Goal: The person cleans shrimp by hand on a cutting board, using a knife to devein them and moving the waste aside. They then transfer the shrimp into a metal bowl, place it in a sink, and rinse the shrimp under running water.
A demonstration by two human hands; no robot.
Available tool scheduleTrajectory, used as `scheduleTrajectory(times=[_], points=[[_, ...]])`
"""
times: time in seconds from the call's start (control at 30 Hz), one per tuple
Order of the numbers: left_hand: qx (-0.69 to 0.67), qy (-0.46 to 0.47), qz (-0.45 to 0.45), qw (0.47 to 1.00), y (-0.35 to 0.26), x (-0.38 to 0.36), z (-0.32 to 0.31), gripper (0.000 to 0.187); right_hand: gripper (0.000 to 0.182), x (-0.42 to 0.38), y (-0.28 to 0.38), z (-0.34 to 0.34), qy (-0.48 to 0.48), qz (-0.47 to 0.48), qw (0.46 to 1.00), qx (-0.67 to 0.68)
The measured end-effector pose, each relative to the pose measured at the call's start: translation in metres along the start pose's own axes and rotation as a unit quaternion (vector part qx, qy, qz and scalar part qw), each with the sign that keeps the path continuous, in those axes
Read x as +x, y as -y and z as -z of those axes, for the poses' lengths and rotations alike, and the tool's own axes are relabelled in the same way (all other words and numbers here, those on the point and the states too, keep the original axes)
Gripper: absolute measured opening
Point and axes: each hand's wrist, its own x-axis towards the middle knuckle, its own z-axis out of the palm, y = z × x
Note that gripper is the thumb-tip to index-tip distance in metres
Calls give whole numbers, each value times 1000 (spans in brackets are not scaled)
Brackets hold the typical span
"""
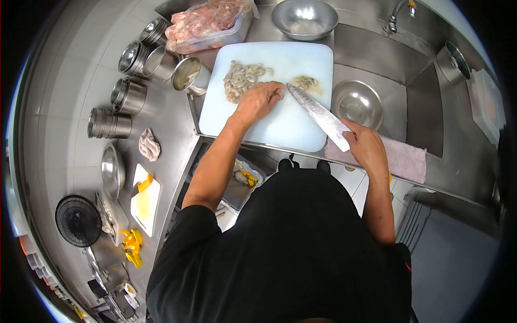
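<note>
A large chef's knife (pixel 320 116) is in my right hand (pixel 369 146), its fingers wrapped round the handle. The blade slants up and left over the white cutting board (pixel 291 129), its tip close to my left fingertips. My left hand (pixel 259 100) rests on the board, fingers bent and pressed together; a small greyish piece seems to be under them, too hidden to name. Beside that hand lies a pile of what look like peeled raw shrimp (pixel 239 81). A smaller heap of dark scraps (pixel 306 83) sits on the right of the board.
Behind the board stand a tub of raw meat (pixel 207 24) and a metal bowl (pixel 305 20). To the right is a sink (pixel 396 102) holding another bowl (pixel 357 104). A pink towel (pixel 404 160) lies along the front edge. Metal pots (pixel 160 63) line the left counter.
</note>
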Motion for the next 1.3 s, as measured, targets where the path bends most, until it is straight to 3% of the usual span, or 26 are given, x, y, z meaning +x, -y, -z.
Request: scheduleTrajectory(times=[0.1,0.2,0.3,0.33,0.4,0.53,0.57,0.73,0.83,0.9,0.97,1.07,1.17,1.2,1.27,1.3], points=[[16,37,77,996,-7,-4,5,19,38,2,-5,-2,-5,18,1000,-2],[18,-11,62,998,3,-16,-13,14,38,3,-14,-4,-13,45,999,-11],[58,-50,108,991,-12,-24,-20,19,38,3,-24,-9,-15,69,997,-8],[35,-60,125,990,-13,-28,-17,20,38,0,-19,-6,7,41,999,14],[-11,-79,154,985,-13,-33,-8,21,39,1,-38,-15,-6,72,997,3],[-12,-206,274,939,36,-28,68,26,40,-6,-31,-11,33,38,999,9],[25,-246,234,940,74,-29,85,29,40,-7,-32,-12,33,37,999,8],[215,-153,303,916,144,-25,165,39,40,-7,-32,-15,32,35,999,6],[236,-99,309,916,123,-23,162,41,41,-9,-24,-13,34,19,999,17],[101,-19,320,942,85,-18,146,37,41,-7,-32,-19,30,22,999,35],[151,4,171,974,84,-28,103,34,41,-7,-32,-19,43,5,998,39],[189,21,120,974,82,-34,66,33,42,-9,-25,-15,61,-17,997,32],[100,-34,145,984,72,-38,74,28,42,-8,-32,-18,40,15,998,39],[-28,-41,186,981,76,-40,70,24,41,-9,-32,-19,39,16,998,38],[-278,-54,259,924,86,-45,59,18,41,-8,-33,-20,35,21,998,42],[-289,-65,237,925,80,-46,61,17,41,-7,-36,-22,32,25,998,47]])
